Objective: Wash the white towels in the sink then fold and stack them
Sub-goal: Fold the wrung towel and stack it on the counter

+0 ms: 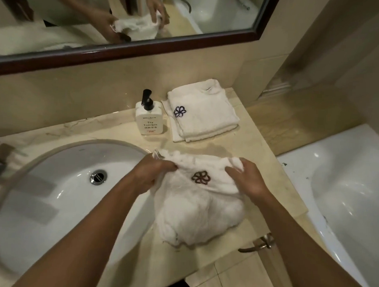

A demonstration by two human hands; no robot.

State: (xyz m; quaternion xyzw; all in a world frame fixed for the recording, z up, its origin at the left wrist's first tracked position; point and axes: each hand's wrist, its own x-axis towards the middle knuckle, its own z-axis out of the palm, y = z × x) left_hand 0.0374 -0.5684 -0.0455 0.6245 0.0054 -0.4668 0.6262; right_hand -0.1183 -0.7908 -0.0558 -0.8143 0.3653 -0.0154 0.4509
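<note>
Pinching both hands, left hand (154, 174) and right hand (248, 178), hold rumpled flower-marked towel (198, 209).

Single head view, wide-angle, looks forward and steeply down from close above the counter (255, 146); sink (58, 181) lower left, tub (345, 182) right, mirror (261, 27) across top.

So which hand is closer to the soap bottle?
Left. The left hand grips the towel's corner just below the soap bottle; the right hand holds the far corner, farther right of the bottle.
</note>
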